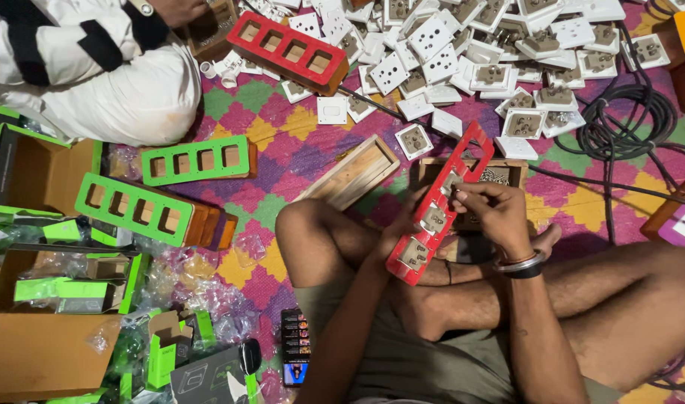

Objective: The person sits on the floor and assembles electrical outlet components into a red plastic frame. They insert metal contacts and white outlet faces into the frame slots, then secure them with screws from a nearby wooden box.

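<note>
- Sitting cross-legged on a colourful mat (298, 153), the person holds a red plate (438, 206) tilted across the knees, just right of the frame's centre.
- Two sockets (425, 236) sit in the plate's lower slots, backs facing up.
- Left hand (402, 224) grips the plate from its left edge, mostly hidden behind it, so fingers closed on it as far as I can tell.
- Right hand (492, 209) has fingertips pinched together right at the plate's middle, on a socket there; bangles on that wrist.
- Just behind the plate is an open wooden box (507, 173), and another wooden box (351, 173) lies to its left.
- Top of the frame: a big pile of white sockets (507, 52), plus a red strip (286, 51) upper centre-left.
- Black cable (627, 120) is coiled at upper right.
- Left side: two green strips (163, 198), cardboard boxes (43, 352) and plastic bags.
- Upper left: another person in white clothes (126, 82).
</note>
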